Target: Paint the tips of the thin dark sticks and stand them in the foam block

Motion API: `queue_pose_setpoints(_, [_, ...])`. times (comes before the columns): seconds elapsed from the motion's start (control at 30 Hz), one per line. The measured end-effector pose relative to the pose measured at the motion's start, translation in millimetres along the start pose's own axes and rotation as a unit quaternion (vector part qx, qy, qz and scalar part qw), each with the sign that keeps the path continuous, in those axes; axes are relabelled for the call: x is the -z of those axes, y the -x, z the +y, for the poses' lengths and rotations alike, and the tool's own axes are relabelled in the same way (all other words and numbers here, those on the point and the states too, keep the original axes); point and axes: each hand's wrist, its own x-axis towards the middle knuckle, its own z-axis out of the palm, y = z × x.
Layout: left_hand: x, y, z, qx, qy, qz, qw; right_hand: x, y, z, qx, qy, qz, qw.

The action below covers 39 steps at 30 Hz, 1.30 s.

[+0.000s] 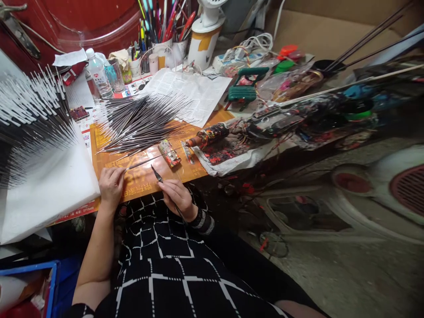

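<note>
Fingers of the left hand grip a thin stick steady over the orange mat while the right hand pinches a fine brush, its tip near the stick at eleven o'clock.

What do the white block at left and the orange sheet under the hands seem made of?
The white block looks like matte foam, perhaps cloth-covered: soft rounded edges, thin sticks pushed into it. The orange sheet looks like printed coated paper or thin plastic: lettering and a faint sheen; unclear which.
</note>
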Motion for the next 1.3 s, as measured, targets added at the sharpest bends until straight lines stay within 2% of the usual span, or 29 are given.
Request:
queue_pose_setpoints(0.2, [-2.6,5.3,3.2,0.006,-0.005,0.003,1.000,-27.5,1.8,-20.4,0.032,-0.047,-0.061,0.997])
queue_pose_setpoints(0.33, [-3.7,8.0,5.2,0.013,-0.011,0.000,1.000,-36.5,2.5,-25.1,0.035,-0.040,-0.073,0.996])
queue_pose_setpoints(0.7, [-2.6,8.2,7.1,0.004,0.003,0.006,1.000,-36.6,1.5,-30.5,0.018,-0.004,-0.120,0.993])
queue_pose_setpoints(1.07, [-3.7,9.3,6.6,0.000,0.005,0.012,1.000,-36.7,1.0,-31.8,0.014,0.004,-0.126,0.992])
queue_pose_setpoints(1.3, [-3.8,9.8,6.5,0.020,0.011,-0.007,1.000,-36.7,1.7,-31.3,0.023,0.019,-0.129,0.991])
